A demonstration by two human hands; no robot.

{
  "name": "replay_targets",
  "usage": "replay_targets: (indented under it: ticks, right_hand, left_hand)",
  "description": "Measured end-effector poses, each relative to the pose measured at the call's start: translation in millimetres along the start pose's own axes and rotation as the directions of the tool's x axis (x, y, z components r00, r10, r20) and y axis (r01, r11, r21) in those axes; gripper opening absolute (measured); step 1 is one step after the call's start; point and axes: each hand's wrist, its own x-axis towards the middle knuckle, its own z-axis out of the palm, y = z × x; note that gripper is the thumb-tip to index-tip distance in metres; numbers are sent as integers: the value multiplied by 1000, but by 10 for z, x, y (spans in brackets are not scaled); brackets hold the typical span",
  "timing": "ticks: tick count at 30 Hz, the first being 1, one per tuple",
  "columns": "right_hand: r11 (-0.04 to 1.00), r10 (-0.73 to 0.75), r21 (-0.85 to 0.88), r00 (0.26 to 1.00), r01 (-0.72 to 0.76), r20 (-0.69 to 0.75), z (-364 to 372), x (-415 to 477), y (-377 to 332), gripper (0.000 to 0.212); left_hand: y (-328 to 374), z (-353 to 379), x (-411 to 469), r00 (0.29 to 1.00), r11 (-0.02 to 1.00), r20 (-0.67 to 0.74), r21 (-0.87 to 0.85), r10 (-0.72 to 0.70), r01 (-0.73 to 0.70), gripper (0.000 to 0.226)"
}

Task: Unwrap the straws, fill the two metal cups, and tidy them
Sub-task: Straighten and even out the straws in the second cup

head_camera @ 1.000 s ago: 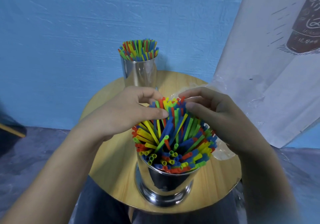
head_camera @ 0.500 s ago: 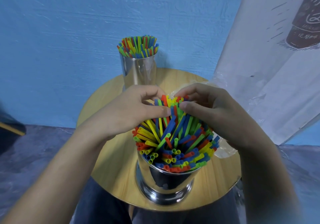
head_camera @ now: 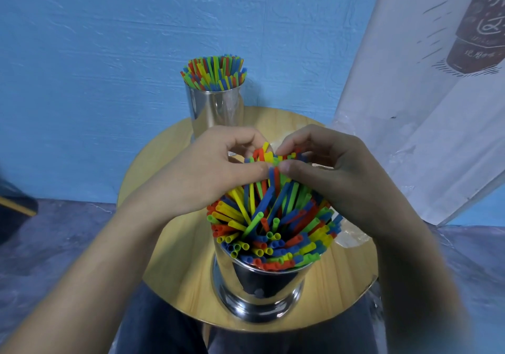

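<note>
Plastic straws (head_camera: 273,228): look light, bendy, slippery; fanned in the metal cup (head_camera: 262,282) at 6 o'clock.
Left hand (head_camera: 207,173): pinches the top tips.
Right hand (head_camera: 336,173): pinches them too.
Your hold: squeeze up top, gently.

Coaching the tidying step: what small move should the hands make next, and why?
Probably ease the gathered straws upright in the near cup: left hand and right hand pinch their tops, yet front ones splay outward, unlike the far cup's.
</note>
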Motion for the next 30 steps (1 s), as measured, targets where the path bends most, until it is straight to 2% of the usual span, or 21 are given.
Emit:
replay_targets:
  ticks: [6,13,21,30]
  right_hand:
    - [999,-6,-46,1000,5,-18,10,-12,10,5]
    - [1000,5,-14,999,-5,-43,10,-37,7,8]
    - [1000,13,27,999,-12,-40,2,-62,10,8]
    - [1000,16,7,998,-16,-59,6,-76,34,3]
  left_hand:
    - [1,-2,13,1000,998,-19,60,16,-15,17]
    - [-12,2,23,998,991,-39,126,55,-49,10]
    - [8,-25,20,997,987,-42,153,62,-55,22]
    - [26,13,37,984,987,-111,94,139,-129,9]
